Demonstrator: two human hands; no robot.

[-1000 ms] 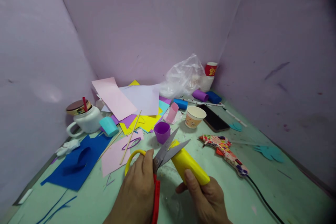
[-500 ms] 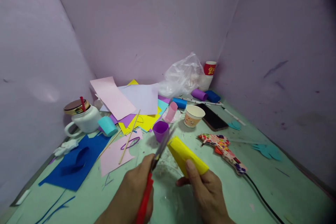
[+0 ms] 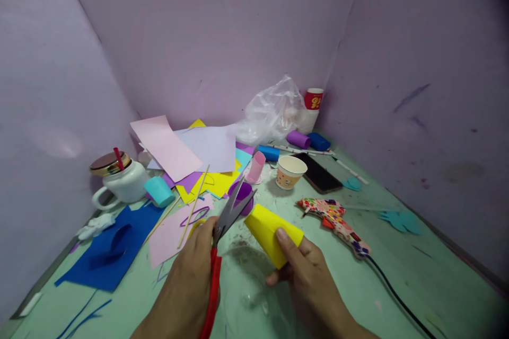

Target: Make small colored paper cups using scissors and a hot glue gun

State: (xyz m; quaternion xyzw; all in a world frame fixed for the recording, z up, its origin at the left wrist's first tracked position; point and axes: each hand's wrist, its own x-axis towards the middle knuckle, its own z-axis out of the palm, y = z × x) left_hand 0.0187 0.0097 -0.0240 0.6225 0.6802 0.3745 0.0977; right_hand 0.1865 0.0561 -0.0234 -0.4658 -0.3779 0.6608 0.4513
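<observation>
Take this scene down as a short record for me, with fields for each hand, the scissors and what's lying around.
Left hand: holding scissors by the handles
Right hand: holding a yellow roll, thumb on its side
Blades: parted, with the roll not between them
Beyond the blades: purple cup
Right side: patterned glue gun, phone
Left side: white mug, blue sheet
Back: clear plastic bag
</observation>
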